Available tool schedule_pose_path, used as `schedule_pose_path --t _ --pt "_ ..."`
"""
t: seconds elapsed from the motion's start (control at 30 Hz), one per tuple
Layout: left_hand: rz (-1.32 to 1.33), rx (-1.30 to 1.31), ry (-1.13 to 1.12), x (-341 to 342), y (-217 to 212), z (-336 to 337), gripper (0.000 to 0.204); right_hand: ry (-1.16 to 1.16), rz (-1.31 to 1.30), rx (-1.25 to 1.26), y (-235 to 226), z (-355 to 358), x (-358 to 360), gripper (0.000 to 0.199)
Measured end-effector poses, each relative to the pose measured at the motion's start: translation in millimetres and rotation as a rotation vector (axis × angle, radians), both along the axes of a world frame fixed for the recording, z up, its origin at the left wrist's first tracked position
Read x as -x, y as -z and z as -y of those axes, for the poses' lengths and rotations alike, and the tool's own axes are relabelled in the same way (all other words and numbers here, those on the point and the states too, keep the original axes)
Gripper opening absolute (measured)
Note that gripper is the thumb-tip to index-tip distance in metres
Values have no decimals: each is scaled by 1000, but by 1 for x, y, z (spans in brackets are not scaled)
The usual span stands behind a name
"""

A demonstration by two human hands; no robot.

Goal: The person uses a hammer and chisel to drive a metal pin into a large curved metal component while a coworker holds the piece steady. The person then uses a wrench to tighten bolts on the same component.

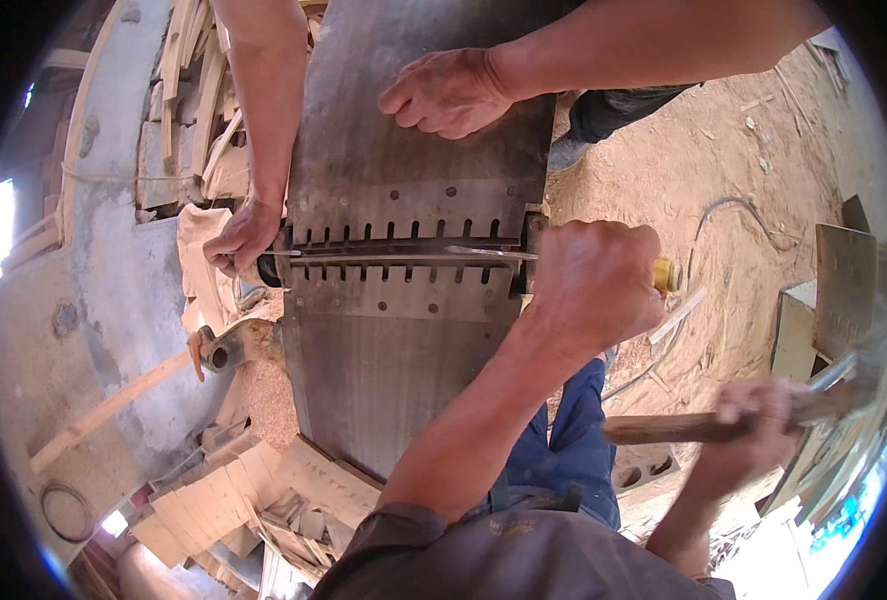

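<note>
My left hand (599,290) is closed in a fist around a screwdriver. Its yellow handle end (669,275) sticks out to the right, and its thin metal shaft (494,253) points left over the cutter slot (409,252) of a metal jointer bed (384,370). At the lower right, my right hand (759,425) grips the wooden handle of a hammer (679,429); its head is blurred. A co-worker's hand (244,235) at the slot's left end holds a thin metal rod (286,253). The co-worker's other hand (449,95) rests, fingers curled, on the far bed plate.
Wood offcuts (224,490) lie in heaps at the lower left, with more scrap strips (204,90) at the far left. A black cable (724,205) runs across the sawdust-covered ground (704,150) on the right. The co-worker's foot (569,150) stands beside the bed.
</note>
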State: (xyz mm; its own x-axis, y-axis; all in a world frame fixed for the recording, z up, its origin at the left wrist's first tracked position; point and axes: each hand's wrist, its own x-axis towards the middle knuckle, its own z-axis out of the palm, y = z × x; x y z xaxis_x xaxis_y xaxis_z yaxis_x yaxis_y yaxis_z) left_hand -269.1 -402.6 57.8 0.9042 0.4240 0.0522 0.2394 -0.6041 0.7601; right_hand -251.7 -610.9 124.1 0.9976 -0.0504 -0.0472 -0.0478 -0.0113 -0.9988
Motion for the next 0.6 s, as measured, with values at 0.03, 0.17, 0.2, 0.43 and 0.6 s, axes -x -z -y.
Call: schedule_pose_path --t 0.03,0.17,0.2,0.43,0.6 --pt "13 -3 -17 -1 -2 0 14 -278 70 358 13 3 12 12" --pt "64 -12 -46 1 0 -4 14 -386 -468 478 -4 -13 3 20" --pt "42 -16 -35 1 -1 -4 14 -338 -360 457 -3 -7 4 18" --pt "-23 -25 -13 -4 -4 -5 14 -317 333 617 33 32 -1 20" --pt "-22 -35 -44 -2 -3 -4 14 -282 -422 462 3 -9 1 26"
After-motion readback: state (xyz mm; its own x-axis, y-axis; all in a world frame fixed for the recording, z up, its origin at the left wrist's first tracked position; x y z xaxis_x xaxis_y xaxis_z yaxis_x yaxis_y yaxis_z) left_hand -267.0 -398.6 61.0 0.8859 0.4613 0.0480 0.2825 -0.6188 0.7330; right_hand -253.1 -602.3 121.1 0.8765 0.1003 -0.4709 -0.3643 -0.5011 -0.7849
